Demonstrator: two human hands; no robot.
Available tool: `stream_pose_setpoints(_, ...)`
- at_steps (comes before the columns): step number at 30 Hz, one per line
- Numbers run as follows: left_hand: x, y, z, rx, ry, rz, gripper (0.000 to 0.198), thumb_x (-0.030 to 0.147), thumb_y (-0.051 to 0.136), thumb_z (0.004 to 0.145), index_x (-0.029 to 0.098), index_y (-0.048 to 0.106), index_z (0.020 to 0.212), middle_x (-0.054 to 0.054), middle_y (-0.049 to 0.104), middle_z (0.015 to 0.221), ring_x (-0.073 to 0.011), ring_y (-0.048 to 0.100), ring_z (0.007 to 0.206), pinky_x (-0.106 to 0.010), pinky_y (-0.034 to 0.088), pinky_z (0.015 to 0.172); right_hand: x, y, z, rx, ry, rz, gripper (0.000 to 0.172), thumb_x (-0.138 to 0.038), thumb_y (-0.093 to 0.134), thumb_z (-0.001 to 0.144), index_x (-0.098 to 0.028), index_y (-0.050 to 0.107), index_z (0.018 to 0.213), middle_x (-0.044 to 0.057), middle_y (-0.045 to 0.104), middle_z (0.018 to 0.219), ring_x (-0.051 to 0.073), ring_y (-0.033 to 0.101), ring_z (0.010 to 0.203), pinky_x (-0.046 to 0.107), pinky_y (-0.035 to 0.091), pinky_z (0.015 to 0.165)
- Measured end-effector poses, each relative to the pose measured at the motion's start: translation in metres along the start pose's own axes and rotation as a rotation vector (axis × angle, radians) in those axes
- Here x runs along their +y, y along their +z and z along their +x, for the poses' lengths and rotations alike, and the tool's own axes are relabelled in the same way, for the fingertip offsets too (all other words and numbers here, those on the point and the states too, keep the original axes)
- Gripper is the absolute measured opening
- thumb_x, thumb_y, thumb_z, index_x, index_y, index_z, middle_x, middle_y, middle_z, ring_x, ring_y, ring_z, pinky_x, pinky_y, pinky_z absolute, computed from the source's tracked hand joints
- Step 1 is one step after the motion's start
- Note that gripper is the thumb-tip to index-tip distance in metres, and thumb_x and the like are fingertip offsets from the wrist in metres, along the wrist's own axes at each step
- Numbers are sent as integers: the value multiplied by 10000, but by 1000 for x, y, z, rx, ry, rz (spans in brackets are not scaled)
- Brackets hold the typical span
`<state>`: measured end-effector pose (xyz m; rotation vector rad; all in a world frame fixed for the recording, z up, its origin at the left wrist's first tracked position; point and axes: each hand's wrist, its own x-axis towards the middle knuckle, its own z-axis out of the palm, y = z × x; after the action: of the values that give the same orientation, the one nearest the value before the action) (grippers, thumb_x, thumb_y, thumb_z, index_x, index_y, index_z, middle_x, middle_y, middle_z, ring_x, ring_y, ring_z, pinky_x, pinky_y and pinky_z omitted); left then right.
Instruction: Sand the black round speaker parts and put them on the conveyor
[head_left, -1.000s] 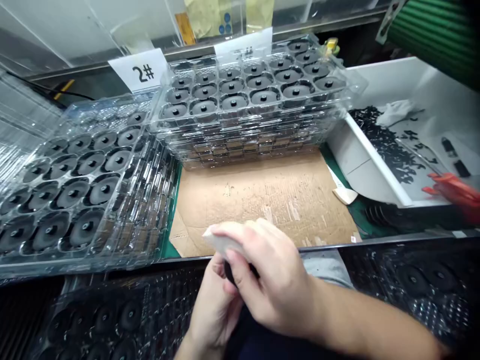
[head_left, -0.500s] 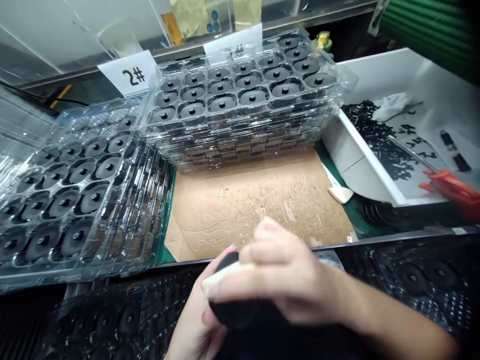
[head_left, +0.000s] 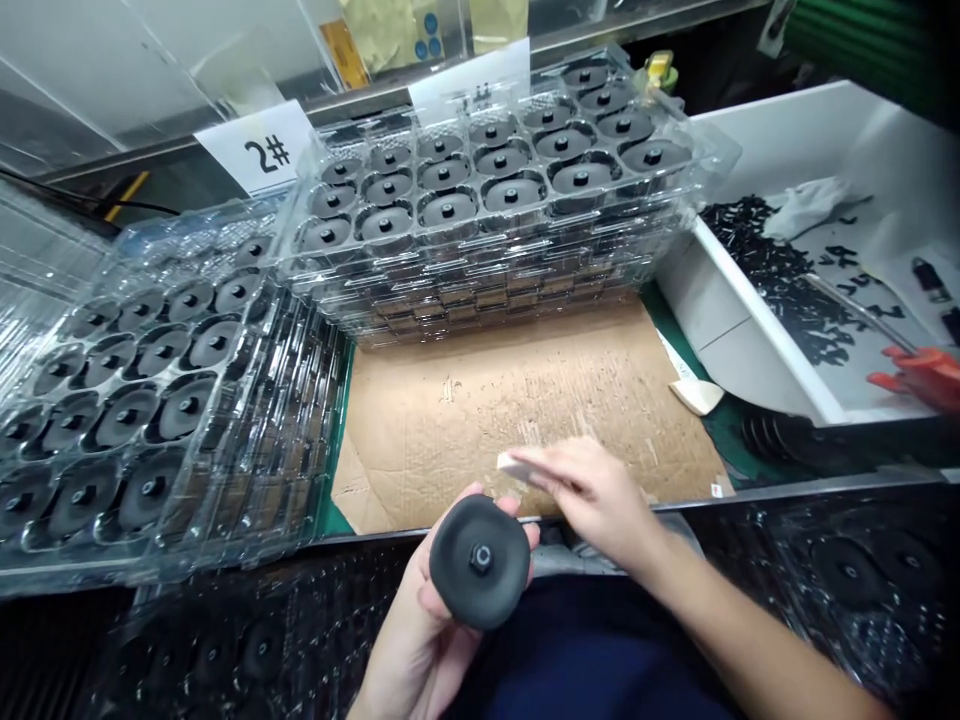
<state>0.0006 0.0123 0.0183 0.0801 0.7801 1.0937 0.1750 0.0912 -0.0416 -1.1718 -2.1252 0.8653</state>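
My left hand (head_left: pixel 420 620) holds a black rounded part (head_left: pixel 480 590) by its rim, fingers wrapped beneath it. Its dished face with a short central stem is turned up toward me. To the right and a little above, my right hand (head_left: pixel 592 490) pinches a small off-white block (head_left: pixel 516 468), maybe a scraper or sponge; its kind is unclear. The block is apart from the black part. Both hands are at the near edge of a brown cardboard sheet (head_left: pixel 465 430).
Stacked clear plastic trays (head_left: pixel 480 240) of similar black parts stand behind the cardboard; another stack (head_left: pixel 187 450) is at left. A white bin (head_left: pixel 787 370) on the right has small black pieces and a red-handled tool (head_left: pixel 922 375). A pale wedge (head_left: pixel 697 395) lies beside it.
My right hand has lifted the off-white block off the black part and moved right. In my left hand, the black part now shows its stemmed face.
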Motion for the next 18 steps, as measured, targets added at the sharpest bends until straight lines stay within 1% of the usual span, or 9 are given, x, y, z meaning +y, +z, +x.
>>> stream_pose_setpoints(3,2,-5,4,0,-13,-14,534,420,720,611,310,611,1123,-28,653,1138,-245,603,1050,-286,502,867,13,16,-22,-65,-35,-7,279,-152,444,874,-246,643,1045,8,644,719,156,542,668,299,376,628)
stream_pose_setpoints(5,1,-6,7,16,-16,-22,534,431,716,605,314,617,1116,-30,637,1176,-257,588,1073,-319,486,902,4,9,-22,-35,5,-8,280,-164,441,875,-227,630,1072,19,643,730,161,543,675,307,393,638)
stream_pose_setpoints(8,0,-4,10,56,30,-31,512,413,718,626,319,614,1119,-26,630,1193,-252,576,1091,-353,459,945,-34,-15,-3,126,90,70,301,-189,435,896,-208,557,1171,48,648,928,163,565,786,311,436,700)
stream_pose_setpoints(9,0,-3,11,69,50,-32,495,397,720,640,315,615,1117,-23,640,1174,-235,577,1090,-338,454,951,-50,-22,4,178,56,114,299,-188,444,892,-203,551,1170,52,644,975,164,568,814,313,443,716)
stream_pose_setpoints(11,1,-1,11,96,56,-26,428,349,720,671,302,632,1087,-9,667,1119,-184,591,1063,-282,444,952,-77,-27,12,208,-131,166,299,-157,451,872,-149,554,1152,67,656,914,166,571,774,322,453,715)
stream_pose_setpoints(13,3,-1,11,123,53,8,407,305,744,655,294,648,1050,8,681,1083,-167,607,1024,-263,438,954,-94,-24,13,170,-270,189,273,-122,439,858,-104,574,1095,75,658,822,164,571,730,321,459,705)
stream_pose_setpoints(14,4,-2,10,136,60,26,434,301,761,632,294,645,1050,10,679,1083,-179,612,1017,-278,441,956,-98,-20,12,133,-289,199,259,-111,431,855,-98,582,1065,75,657,805,161,571,722,315,461,702)
stream_pose_setpoints(16,5,-5,10,170,103,49,481,296,769,620,306,626,1079,4,669,1103,-210,601,1042,-297,466,930,-100,-14,13,54,-268,200,244,-101,418,858,-100,577,1043,73,656,845,156,573,739,305,460,702)
stream_pose_setpoints(18,5,-8,9,187,100,49,487,300,753,644,302,610,1110,-14,651,1141,-219,582,1075,-273,489,886,-101,-10,19,43,-242,156,244,-121,406,872,-100,566,1055,75,650,884,163,567,745,319,448,693)
